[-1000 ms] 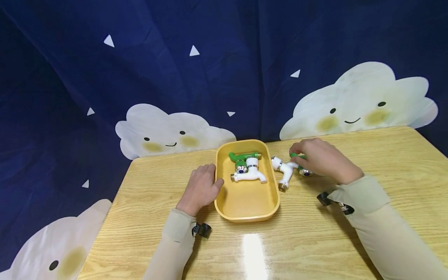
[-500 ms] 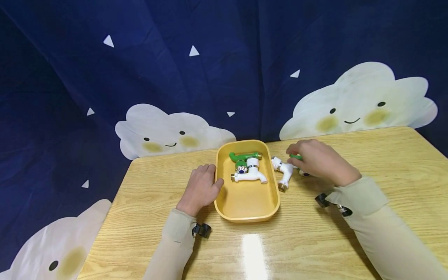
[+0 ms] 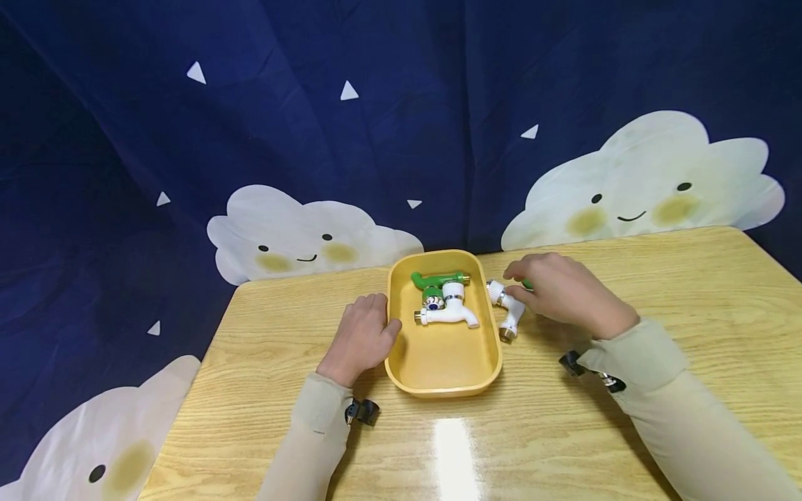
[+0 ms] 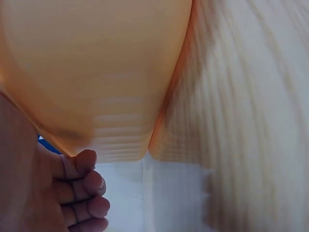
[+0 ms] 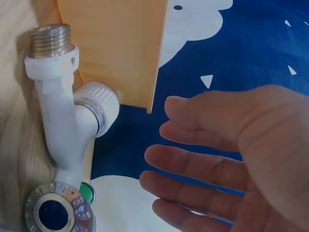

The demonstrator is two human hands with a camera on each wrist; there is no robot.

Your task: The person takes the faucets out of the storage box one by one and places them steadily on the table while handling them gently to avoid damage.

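A yellow plastic basin (image 3: pixel 438 369) holds a green faucet (image 3: pixel 432 281) and a white faucet (image 3: pixel 447 314), lying side by side. My left hand (image 3: pixel 359 337) grips its left rim, thumb over the edge and fingers along the outer wall; in the left wrist view the fingertips (image 4: pixel 94 183) curl beside that wall. Against the right wall lies another white faucet (image 3: pixel 510 309) with a brass threaded end. My right hand (image 3: pixel 560 289) hovers just right of it, holding nothing, its fingers apart in the right wrist view. A second green faucet (image 3: pixel 528 284) is mostly hidden beneath that hand.
The wood-grain table (image 3: pixel 263 390) spreads around the basin. Behind its far edge hangs a dark blue curtain (image 3: pixel 401 125) with white clouds and triangles. A round handle (image 5: pixel 54 213) with a dark blue centre stands close by the loose white faucet.
My right hand has moved left, from over the loose green faucet toward the loose white one, covering more of the green. The left hand and basin have stayed in place.
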